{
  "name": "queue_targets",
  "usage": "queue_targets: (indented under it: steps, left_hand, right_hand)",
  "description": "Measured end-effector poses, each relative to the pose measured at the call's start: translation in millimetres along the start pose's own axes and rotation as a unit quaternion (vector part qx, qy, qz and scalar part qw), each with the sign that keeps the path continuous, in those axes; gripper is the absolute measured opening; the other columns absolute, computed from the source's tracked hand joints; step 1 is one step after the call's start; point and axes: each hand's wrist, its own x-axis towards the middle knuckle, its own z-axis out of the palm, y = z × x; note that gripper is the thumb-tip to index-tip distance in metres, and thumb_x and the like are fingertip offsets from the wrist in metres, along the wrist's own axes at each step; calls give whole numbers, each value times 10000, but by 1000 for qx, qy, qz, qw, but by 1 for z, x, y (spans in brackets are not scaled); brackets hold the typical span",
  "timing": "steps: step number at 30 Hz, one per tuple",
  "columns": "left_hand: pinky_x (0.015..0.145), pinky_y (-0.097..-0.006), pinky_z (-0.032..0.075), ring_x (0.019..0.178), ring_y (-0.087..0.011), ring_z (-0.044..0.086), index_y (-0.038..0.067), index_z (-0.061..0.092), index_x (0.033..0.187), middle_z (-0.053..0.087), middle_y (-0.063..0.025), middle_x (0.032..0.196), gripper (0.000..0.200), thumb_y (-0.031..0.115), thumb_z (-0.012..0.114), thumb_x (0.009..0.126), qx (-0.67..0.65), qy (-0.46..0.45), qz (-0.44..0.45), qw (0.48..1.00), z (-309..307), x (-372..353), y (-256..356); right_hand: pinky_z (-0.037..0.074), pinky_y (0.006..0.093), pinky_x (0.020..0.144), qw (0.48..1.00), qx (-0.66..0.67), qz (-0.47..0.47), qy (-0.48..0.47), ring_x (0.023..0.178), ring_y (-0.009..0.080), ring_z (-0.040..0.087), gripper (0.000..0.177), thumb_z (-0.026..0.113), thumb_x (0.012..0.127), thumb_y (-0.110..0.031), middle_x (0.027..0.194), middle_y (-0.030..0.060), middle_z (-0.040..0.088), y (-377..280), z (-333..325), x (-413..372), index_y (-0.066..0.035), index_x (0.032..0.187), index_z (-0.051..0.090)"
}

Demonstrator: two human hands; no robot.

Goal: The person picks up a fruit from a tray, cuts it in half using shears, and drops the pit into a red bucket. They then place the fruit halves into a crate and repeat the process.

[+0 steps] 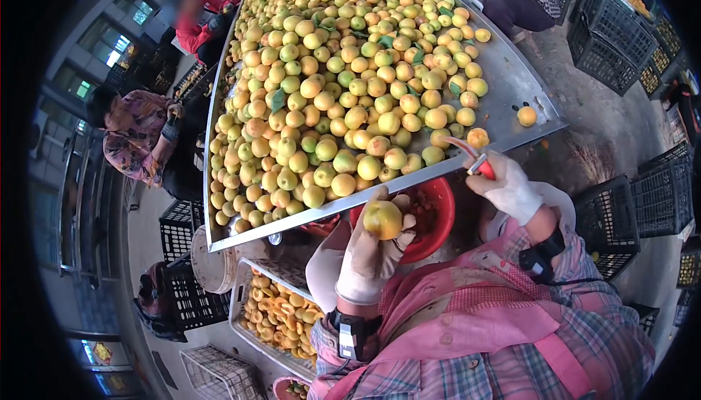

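Observation:
My left hand (370, 254), in a white glove, is closed around a yellow-green apricot (382, 220) just below the front rim of a metal tray. In the white-gloved right hand (509, 187) is a red-handled knife (483, 166), its curved blade pointing up and left over the tray's edge. Close to the blade lies an orange apricot (477, 138). A large heap of apricots (350, 100) covers most of the metal tray (511, 71). Partly hidden behind my left hand, a red basin (442, 214) holds dark reddish bits that I cannot make out.
Left of my legs stands a white crate (239, 305) of halved apricots (281, 312), with a white bucket (212, 261) beside it. Black crates (613, 35) line the right side. One person (139, 133) sits left of the tray; others are farther back.

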Motion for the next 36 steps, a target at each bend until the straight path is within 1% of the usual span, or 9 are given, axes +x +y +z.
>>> queue_targets:
  steps: [4,6,8,10,11,12,16,24,36]
  left_hand:
    - [939,-384,543,1147,-293,583,27,360,1403,491,-176,1325,833,325,809,768,97,15,0,995,13,-5,-1]
    - [921,-363,548,1122,-273,595,23,386,1377,518,-166,1292,830,346,820,748,149,-7,27,988,16,-3,-6]
    - [856,-310,543,1086,-260,599,27,392,1375,515,-171,1284,807,351,810,765,162,-19,41,986,14,-1,-10]
    - [790,-258,537,1049,-246,603,32,399,1374,511,-176,1277,784,355,799,782,175,-27,55,983,15,-1,-13]
    - [727,-224,505,980,-208,599,32,408,1367,534,-163,1228,827,404,813,749,214,-6,56,975,17,-2,-13]
    - [664,-190,472,911,-169,595,33,418,1361,556,-149,1179,872,453,827,716,252,14,57,966,20,-3,-13]
    - [606,-178,438,819,-114,562,41,437,1348,589,-104,1060,974,557,843,628,327,27,35,944,27,-1,-12]
    - [566,-176,401,724,-77,509,53,478,1189,569,-19,917,994,736,785,536,392,73,-25,917,32,-5,-13]
    - [821,-246,444,936,-114,530,12,452,1224,546,-30,1060,944,718,706,651,436,52,-20,898,46,-18,-14]
  right_hand:
    - [502,315,749,911,-245,-219,251,839,314,639,210,641,784,29,978,140,638,-8,-32,-10,-32,985,641]
    - [494,302,780,917,-248,-201,241,853,262,643,204,648,815,12,996,136,632,0,-38,-17,-24,1016,630]
    - [477,282,812,981,161,54,90,866,192,623,186,648,853,-15,969,116,624,10,-32,-28,-11,1035,610]
    - [469,274,835,998,13,-47,-31,881,159,606,148,623,911,-101,925,97,632,-12,-25,-40,-1,1015,590]
    - [492,305,804,989,112,-80,-54,875,205,648,174,633,910,-145,923,115,644,-4,-12,-44,-4,997,582]
    - [511,342,759,987,-13,-145,-66,857,280,673,207,641,906,-162,926,137,642,-14,-5,-49,-9,1021,564]
    - [517,376,708,968,-26,-230,-93,819,357,646,241,640,899,-156,919,146,617,-37,18,-52,3,1035,521]
    - [503,405,629,964,-15,-256,-74,765,357,639,227,571,940,-173,897,147,614,-54,29,-44,-15,1080,489]
    - [509,411,556,957,-109,-266,-36,665,324,653,288,533,953,-224,839,141,660,-69,39,-49,-46,1175,489]
